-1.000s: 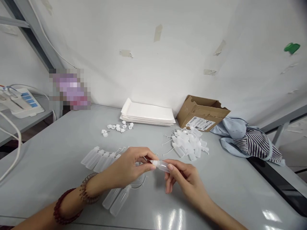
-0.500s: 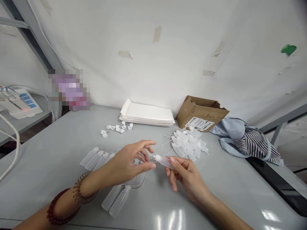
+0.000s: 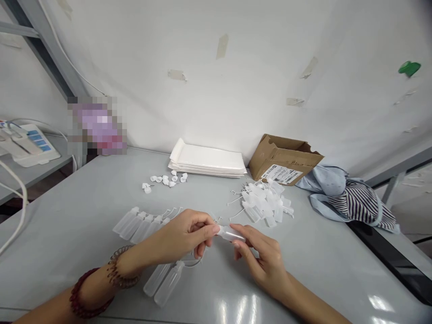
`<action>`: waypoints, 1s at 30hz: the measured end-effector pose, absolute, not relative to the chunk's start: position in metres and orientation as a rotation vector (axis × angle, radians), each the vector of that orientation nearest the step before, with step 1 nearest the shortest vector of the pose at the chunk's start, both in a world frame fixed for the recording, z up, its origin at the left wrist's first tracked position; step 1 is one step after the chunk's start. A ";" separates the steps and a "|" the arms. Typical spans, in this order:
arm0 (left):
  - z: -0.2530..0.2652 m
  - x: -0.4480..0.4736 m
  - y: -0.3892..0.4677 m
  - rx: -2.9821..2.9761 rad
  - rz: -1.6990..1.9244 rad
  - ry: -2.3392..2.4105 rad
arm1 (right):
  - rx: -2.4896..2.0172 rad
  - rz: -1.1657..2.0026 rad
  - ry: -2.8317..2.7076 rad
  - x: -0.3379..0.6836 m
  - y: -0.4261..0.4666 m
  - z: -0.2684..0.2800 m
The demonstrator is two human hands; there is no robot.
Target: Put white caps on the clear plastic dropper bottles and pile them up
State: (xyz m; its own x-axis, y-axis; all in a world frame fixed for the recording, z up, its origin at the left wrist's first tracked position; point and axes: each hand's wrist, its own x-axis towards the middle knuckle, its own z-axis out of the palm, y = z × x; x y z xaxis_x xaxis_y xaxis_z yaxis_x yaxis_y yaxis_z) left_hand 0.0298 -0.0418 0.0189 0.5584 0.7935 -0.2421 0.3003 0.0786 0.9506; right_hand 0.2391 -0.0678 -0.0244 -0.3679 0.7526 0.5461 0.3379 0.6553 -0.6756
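A small translucent plastic bottle [image 3: 231,234] lies almost level between my two hands above the grey table. My left hand [image 3: 189,236] is closed on its neck end, with thumb and fingers pinched there and hiding the neck. At the other end, the thumb and index finger of my right hand [image 3: 265,254] hold the bottle's base. Under and beside my left forearm lie several more bottles [image 3: 167,288] with thin white straps, partly hidden by the arm. A loose pile of similar bottles [image 3: 263,202] lies beyond my right hand.
Several small white caps [image 3: 165,181] are scattered toward the back left. Against the wall rest a stack of white padded envelopes [image 3: 209,157] and an open cardboard box [image 3: 285,157]. Bundled striped cloth [image 3: 357,202] and a long black object [image 3: 388,261] lie at the right edge.
My left hand has gone from open fingers beside the bottle to a pinch on its neck end. My right hand's grip has shifted toward the base.
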 end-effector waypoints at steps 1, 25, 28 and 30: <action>0.020 0.029 -0.042 1.547 0.496 0.982 | -0.879 0.623 -1.960 0.240 -0.068 -0.023; 0.013 0.032 -0.041 1.395 0.487 0.952 | -0.914 0.454 -2.056 0.241 -0.066 -0.020; 0.012 0.034 -0.041 1.316 0.455 0.900 | -0.849 0.332 -2.121 0.242 -0.067 -0.025; 0.012 0.035 -0.042 1.325 0.458 0.908 | -0.870 0.327 -2.141 0.242 -0.067 -0.026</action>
